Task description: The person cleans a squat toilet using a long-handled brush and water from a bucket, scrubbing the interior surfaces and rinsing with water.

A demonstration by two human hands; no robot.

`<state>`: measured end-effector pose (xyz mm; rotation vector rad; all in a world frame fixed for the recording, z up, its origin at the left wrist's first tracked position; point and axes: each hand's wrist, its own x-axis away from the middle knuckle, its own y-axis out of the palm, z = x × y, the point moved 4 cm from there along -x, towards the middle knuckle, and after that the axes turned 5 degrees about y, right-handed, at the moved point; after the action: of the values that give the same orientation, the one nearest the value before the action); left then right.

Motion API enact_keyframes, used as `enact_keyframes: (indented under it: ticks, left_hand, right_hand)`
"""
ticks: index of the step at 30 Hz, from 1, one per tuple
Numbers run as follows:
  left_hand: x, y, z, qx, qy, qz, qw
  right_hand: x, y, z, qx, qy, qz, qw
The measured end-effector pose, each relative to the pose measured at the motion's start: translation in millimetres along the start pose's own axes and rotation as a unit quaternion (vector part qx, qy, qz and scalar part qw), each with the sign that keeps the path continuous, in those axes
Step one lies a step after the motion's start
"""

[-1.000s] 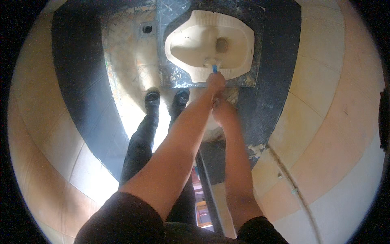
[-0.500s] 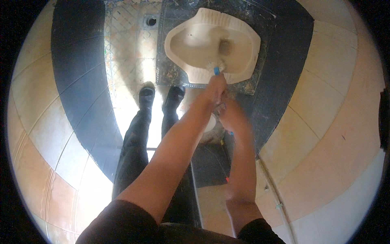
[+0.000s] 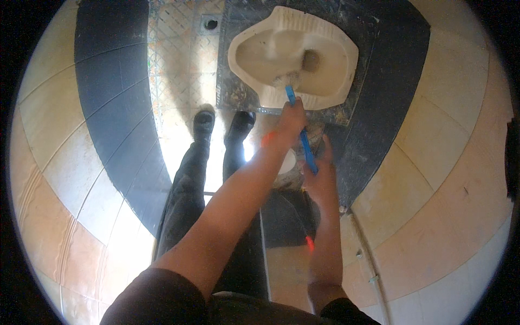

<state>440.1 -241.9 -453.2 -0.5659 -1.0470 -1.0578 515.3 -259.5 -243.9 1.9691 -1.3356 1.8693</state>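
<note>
My left hand (image 3: 293, 117) is closed around the blue handle (image 3: 306, 145) of a toilet brush. The brush's pale bristle head (image 3: 285, 80) rests inside the near side of a cream squat toilet pan (image 3: 254, 89). At the handle's lower end is my right hand (image 3: 322, 181), its index finger stretched out and its thumb apart. The handle tip lies against this hand, between thumb and finger, without the fingers wrapped round it.
Dark tiles (image 3: 374, 97) surround the pan, and a floor drain (image 3: 211, 24) sits at the upper left. Below my arms are a round white object (image 3: 286, 162) and a red-tipped item (image 3: 310, 243). A thin pipe (image 3: 374, 279) runs along the right wall.
My right hand has moved down the handle, away from my left hand, and its fingers have opened. More of the blue handle shows. The view has shifted slightly, moving the pan rightward.
</note>
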Motion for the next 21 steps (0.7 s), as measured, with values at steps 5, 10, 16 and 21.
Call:
enact_keyframes:
  ticks: [5, 10, 16, 21]
  left_hand:
    - [-66.0, -34.8, -22.0, -0.542, 0.192, 0.079, 0.814]
    - [-18.7, 13.2, 57.0, -0.734, 0.313, -0.136, 0.587]
    - [-4.3, -13.0, 63.6, -0.237, 0.415, -0.138, 0.867]
    - [-68.7, -6.3, 39.8, -0.061, 0.397, -0.175, 0.899]
  right_hand:
    - [-16.6, 30.8, 23.2, 0.012, -0.207, 0.092, 0.974]
    - [-50.9, -10.1, -4.4, 0.166, -0.145, 0.174, 0.960]
    - [-76.2, -52.5, -57.2, -0.041, -0.241, 0.163, 0.956]
    - [-126.0, -15.3, -76.7, -0.294, -0.424, 0.284, 0.808]
